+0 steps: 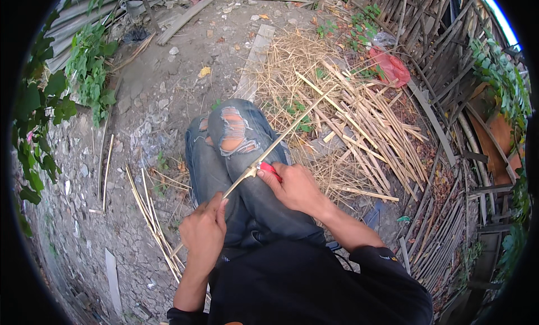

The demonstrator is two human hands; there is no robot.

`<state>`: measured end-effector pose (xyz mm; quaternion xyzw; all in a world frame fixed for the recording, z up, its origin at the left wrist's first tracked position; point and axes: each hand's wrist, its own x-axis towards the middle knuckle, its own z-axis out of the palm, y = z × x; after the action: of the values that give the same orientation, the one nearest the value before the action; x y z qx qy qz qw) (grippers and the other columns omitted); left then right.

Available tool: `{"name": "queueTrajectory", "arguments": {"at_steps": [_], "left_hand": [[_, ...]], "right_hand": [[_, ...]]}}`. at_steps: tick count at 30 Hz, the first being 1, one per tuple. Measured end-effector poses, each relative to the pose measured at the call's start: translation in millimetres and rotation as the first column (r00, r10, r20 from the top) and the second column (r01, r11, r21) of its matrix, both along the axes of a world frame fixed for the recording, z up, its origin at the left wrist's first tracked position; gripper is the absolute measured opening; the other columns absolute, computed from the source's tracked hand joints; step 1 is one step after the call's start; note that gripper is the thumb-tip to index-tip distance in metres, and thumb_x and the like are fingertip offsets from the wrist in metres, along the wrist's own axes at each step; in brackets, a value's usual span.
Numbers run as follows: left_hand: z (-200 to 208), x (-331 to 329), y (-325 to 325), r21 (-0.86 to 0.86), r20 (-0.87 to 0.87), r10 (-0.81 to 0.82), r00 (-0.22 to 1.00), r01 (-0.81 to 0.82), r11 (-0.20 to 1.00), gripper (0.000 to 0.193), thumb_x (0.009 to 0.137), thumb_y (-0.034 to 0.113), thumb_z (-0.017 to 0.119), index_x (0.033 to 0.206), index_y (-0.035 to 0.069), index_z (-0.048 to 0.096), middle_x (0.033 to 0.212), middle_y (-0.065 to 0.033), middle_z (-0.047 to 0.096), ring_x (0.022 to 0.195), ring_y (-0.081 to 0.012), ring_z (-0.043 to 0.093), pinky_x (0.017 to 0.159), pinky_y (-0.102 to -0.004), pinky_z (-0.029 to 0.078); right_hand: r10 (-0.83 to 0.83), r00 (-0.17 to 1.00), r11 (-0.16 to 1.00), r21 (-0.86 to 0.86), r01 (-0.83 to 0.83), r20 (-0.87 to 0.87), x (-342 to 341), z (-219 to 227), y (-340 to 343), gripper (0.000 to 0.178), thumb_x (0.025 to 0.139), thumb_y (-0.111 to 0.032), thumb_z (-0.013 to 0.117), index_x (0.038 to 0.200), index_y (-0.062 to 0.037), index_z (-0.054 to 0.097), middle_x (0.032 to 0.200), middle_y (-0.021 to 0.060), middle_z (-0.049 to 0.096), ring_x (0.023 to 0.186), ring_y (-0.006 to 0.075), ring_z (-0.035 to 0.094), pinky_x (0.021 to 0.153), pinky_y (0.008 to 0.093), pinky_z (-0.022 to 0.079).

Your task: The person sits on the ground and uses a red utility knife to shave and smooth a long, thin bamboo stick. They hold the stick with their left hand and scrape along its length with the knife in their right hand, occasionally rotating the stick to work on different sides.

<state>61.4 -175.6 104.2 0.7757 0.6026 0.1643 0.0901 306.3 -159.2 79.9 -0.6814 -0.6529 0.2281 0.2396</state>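
Note:
A long, thin bamboo strip (297, 120) slants across my jeans-covered knees, from low left up to the right. My left hand (203, 232) is closed round its lower end, thumb and fingers pinching it. Farther along the strip, my right hand (295, 187) grips a red-handled knife (269, 169). The knife's working end meets the strip, and a pale curl or split stands out at that spot. Most of the blade is hidden there. The strip's far end reaches over the pile of cut bamboo strips (382, 137) on the right.
Curly shavings (295, 61) cover the ground ahead, beside a flat board (255, 61). Several thin strips (147, 213) lie at my left. A red plastic bag (389, 67) rests near a stick fence (432, 22) on the right. Leafy vines (90, 67) hang at far left.

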Motion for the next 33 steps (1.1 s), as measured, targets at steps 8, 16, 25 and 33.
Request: {"name": "queueTrajectory", "arguments": {"at_steps": [8,16,25,33], "left_hand": [[6.7,-26.1,-5.1,0.045,-0.023,-0.022,0.999,0.023,0.999,0.022,0.101,0.031,0.068,0.113,0.016,0.077,0.073,-0.0132,0.069,0.062,-0.0363,0.069,0.054,-0.0484,0.051],[15.3,-40.0,-19.6,-0.01,-0.026,0.002,1.0,-0.002,1.0,0.019,0.099,0.026,0.071,0.111,0.013,0.078,0.073,-0.0141,0.068,0.061,-0.0358,0.068,0.055,-0.0472,0.05],[20.7,-43.7,-14.1,-0.055,0.017,0.008,1.0,-0.007,0.998,0.017,0.099,0.024,0.071,0.107,0.011,0.079,0.075,-0.0165,0.068,0.064,-0.0382,0.067,0.057,-0.0464,0.049],[21.1,-68.9,-23.0,-0.036,0.019,0.01,1.0,-0.009,0.999,0.016,0.096,0.021,0.074,0.108,0.012,0.079,0.075,-0.0143,0.069,0.062,-0.0367,0.067,0.056,-0.0454,0.049]], "right_hand": [[-0.005,0.993,0.997,-0.083,-0.005,-0.119,24.7,20.8,6.5,0.06,0.107,-0.05,0.054,0.091,0.0063,0.069,0.07,0.029,0.067,0.071,0.0491,0.069,0.067,0.0585,0.051],[-0.044,0.993,0.983,-0.18,0.024,-0.108,33.8,16.0,25.0,0.058,0.108,-0.048,0.054,0.094,0.0059,0.07,0.073,0.0282,0.069,0.075,0.0485,0.071,0.07,0.0557,0.056],[0.12,0.987,0.988,-0.112,-0.108,0.108,8.3,15.8,4.4,0.063,0.108,-0.051,0.051,0.087,0.0059,0.068,0.069,0.0311,0.065,0.077,0.0493,0.07,0.071,0.0552,0.054],[-0.086,0.996,0.994,-0.064,0.084,-0.027,57.0,10.8,20.4,0.065,0.107,-0.053,0.052,0.087,0.007,0.068,0.069,0.031,0.064,0.074,0.0501,0.068,0.072,0.057,0.052]]}}
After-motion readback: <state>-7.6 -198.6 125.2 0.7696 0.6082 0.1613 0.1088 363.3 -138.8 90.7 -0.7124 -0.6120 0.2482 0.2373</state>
